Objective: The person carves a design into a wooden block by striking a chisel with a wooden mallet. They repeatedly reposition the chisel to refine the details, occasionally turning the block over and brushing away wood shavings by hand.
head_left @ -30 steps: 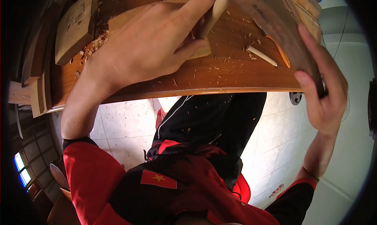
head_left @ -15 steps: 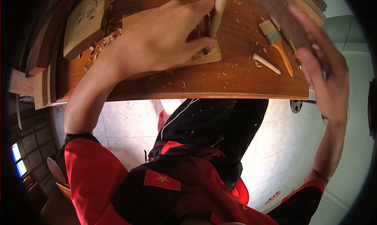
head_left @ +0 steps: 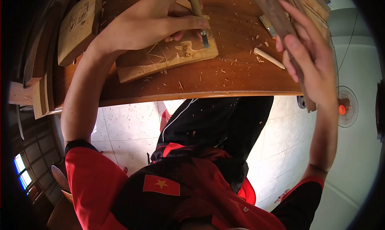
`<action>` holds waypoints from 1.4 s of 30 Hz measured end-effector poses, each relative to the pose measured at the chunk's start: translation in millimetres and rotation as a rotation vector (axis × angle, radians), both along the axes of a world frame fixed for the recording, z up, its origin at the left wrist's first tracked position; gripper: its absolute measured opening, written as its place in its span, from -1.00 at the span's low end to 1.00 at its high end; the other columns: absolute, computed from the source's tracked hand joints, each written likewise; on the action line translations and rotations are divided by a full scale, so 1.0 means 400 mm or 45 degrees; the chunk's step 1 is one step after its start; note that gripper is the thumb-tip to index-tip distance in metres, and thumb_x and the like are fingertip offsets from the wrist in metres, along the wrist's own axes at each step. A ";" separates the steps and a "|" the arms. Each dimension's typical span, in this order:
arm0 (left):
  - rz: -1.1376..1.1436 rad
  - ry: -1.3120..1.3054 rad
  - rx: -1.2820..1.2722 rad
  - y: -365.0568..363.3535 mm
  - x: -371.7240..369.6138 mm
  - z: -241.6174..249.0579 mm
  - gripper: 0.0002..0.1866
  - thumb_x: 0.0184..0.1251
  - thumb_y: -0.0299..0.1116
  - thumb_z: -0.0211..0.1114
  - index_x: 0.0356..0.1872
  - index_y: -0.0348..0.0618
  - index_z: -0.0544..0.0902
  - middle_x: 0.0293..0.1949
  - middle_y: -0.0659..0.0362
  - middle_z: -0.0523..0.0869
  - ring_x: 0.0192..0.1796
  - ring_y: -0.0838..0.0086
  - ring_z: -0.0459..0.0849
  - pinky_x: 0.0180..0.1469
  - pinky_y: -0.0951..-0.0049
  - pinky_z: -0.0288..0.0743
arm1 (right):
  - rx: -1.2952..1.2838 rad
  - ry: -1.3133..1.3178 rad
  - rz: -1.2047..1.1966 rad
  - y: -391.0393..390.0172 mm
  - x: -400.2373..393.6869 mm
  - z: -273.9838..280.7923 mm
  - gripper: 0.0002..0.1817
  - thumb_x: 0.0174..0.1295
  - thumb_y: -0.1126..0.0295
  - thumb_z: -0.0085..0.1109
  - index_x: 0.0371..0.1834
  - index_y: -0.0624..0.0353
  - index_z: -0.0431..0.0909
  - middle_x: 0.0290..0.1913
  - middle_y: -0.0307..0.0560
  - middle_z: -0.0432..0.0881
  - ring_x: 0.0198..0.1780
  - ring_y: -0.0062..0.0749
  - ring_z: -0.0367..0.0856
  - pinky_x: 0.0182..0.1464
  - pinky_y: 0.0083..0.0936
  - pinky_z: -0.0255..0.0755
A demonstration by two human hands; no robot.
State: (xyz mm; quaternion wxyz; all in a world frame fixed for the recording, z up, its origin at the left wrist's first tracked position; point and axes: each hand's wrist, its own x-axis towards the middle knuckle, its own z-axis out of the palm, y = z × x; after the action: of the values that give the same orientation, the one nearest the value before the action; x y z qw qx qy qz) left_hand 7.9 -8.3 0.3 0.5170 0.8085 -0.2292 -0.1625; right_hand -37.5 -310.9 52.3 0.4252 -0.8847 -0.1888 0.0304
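My left hand (head_left: 150, 23) is closed around a carving chisel (head_left: 195, 7) with a pale wooden handle. The chisel leans, its metal blade down at the right end of a carved wooden board (head_left: 168, 65). Grooves and a cut-out relief show on the board's face. Over the table's right side, my right hand (head_left: 311, 55) grips a long dark wooden bar (head_left: 277, 15), whose upper end runs out of the top of the view. The bar is apart from the chisel.
A pale short stick (head_left: 269, 58) and a flat paintbrush (head_left: 268, 26), partly hidden, lie near my right hand. A thick carved block (head_left: 80, 27) stands at left beside stacked dark boards (head_left: 42, 37). Shavings litter the table (head_left: 240, 79). A fan (head_left: 347, 107) appears at far right.
My left hand and the chisel have shifted left and up, uncovering more of the board's carving. The bar in my right hand has swung, its lower end now showing below my hand.
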 end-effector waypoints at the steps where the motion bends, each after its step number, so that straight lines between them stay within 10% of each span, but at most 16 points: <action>1: 0.026 0.058 0.040 -0.011 -0.001 0.041 -0.59 0.49 -0.30 0.39 0.17 -0.37 0.54 -0.25 -0.02 0.81 -0.31 0.43 0.75 -0.23 0.39 0.64 | 0.033 -0.013 -0.052 0.015 -0.014 -0.015 -0.30 0.51 0.18 0.23 0.65 0.06 0.26 -0.19 -0.18 0.62 -0.56 -0.81 0.36 -0.53 -0.78 0.23; 4: 0.117 -0.138 0.043 -0.004 0.000 0.019 -0.57 0.49 -0.25 0.39 0.18 -0.35 0.54 -0.34 0.08 0.76 -0.38 0.53 0.67 -0.32 0.48 0.54 | -0.029 -0.309 -0.109 0.075 -0.036 -0.098 -0.11 0.20 0.17 0.61 0.56 0.09 0.33 -0.26 -0.31 0.61 -0.53 -0.79 0.38 -0.49 -0.74 0.25; 9: -0.011 -0.141 0.132 0.036 0.056 -0.013 -0.66 0.45 -0.33 0.30 0.11 -0.34 0.58 -0.44 0.21 0.65 -0.45 0.62 0.60 -0.42 0.57 0.50 | -0.229 -0.221 -0.182 0.213 -0.051 -0.157 -0.50 0.03 0.08 0.73 -0.26 0.24 0.66 -0.60 -0.32 0.53 -0.56 -0.67 0.44 -0.45 -0.59 0.38; 12: 0.085 -0.154 -0.009 0.024 0.028 -0.017 -0.73 0.46 -0.37 0.25 0.05 -0.33 0.60 -0.42 0.21 0.65 -0.44 0.62 0.61 -0.42 0.56 0.53 | -0.093 -0.210 -0.215 0.244 -0.045 -0.183 -0.45 0.13 0.02 0.58 -0.48 0.30 0.51 -0.66 0.15 0.56 -0.55 0.13 0.67 -0.44 -0.14 0.53; 22: 0.030 -0.213 -0.010 0.055 0.050 -0.063 -0.78 0.47 -0.33 0.27 -0.09 -0.32 0.66 -0.46 0.23 0.64 -0.46 0.63 0.59 -0.41 0.54 0.50 | -0.176 -0.244 -0.266 0.246 -0.063 -0.169 -0.63 0.15 0.25 0.45 -0.47 0.27 0.45 -0.58 0.15 0.59 -0.49 0.18 0.65 -0.37 -0.14 0.53; 25: 0.153 -0.165 0.060 0.024 0.021 -0.020 -0.76 0.46 -0.32 0.28 -0.10 -0.33 0.67 -0.47 0.24 0.63 -0.46 0.63 0.60 -0.41 0.54 0.51 | -0.211 -0.380 -0.263 0.228 -0.054 -0.199 -0.76 0.16 0.39 0.48 -0.29 0.28 0.60 -0.49 -0.07 0.67 -0.46 -0.52 0.61 -0.31 -0.46 0.48; 31: 0.072 -0.074 0.186 0.033 0.031 -0.009 -0.72 0.45 -0.31 0.30 -0.02 -0.35 0.65 -0.43 0.21 0.67 -0.43 0.60 0.65 -0.37 0.54 0.55 | -0.050 -0.206 -0.273 0.256 -0.067 -0.180 -0.72 0.19 0.41 0.50 -0.15 0.24 0.60 -0.32 -0.10 0.76 -0.30 -0.44 0.71 -0.14 -0.44 0.56; 34: 0.189 -0.189 0.056 0.037 0.015 -0.032 -0.70 0.46 -0.32 0.29 0.04 -0.35 0.64 -0.39 0.18 0.68 -0.40 0.57 0.66 -0.34 0.53 0.58 | -0.084 -0.360 -0.234 0.260 -0.061 -0.201 -0.67 0.20 0.31 0.43 -0.16 0.27 0.52 -0.41 0.16 0.66 -0.36 0.20 0.71 -0.30 -0.14 0.55; 37: 0.141 -0.372 -0.148 0.031 0.023 -0.069 -0.68 0.47 -0.33 0.28 0.09 -0.35 0.61 -0.36 0.18 0.68 -0.37 0.55 0.67 -0.34 0.50 0.58 | -0.028 -0.327 -0.233 0.259 -0.063 -0.190 -0.69 0.21 0.34 0.42 -0.14 0.26 0.52 -0.41 0.17 0.67 -0.34 0.22 0.72 -0.30 -0.14 0.55; 40: 0.037 -0.146 0.046 0.033 0.031 -0.023 -0.61 0.49 -0.28 0.32 0.16 -0.35 0.56 -0.36 0.15 0.72 -0.40 0.54 0.66 -0.34 0.49 0.58 | -0.104 -0.155 -0.346 0.248 -0.067 -0.169 -0.76 0.21 0.47 0.48 -0.14 0.23 0.61 -0.31 -0.16 0.74 -0.28 -0.53 0.69 -0.14 -0.48 0.54; 42: 0.071 -0.209 0.049 0.021 0.021 -0.009 -0.61 0.50 -0.23 0.34 0.14 -0.35 0.58 -0.36 0.13 0.75 -0.43 0.55 0.65 -0.36 0.50 0.57 | -0.095 -0.243 -0.437 0.215 -0.054 -0.174 -0.76 0.21 0.41 0.44 -0.18 0.24 0.57 -0.38 0.00 0.71 -0.37 -0.22 0.73 -0.25 -0.32 0.55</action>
State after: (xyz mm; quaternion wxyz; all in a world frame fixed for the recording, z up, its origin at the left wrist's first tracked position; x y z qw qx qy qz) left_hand 16.1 -0.1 -3.4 0.4853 0.8350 -0.2450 -0.0854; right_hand -59.0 -225.0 -17.4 0.3713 -0.9179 -0.0734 -0.1195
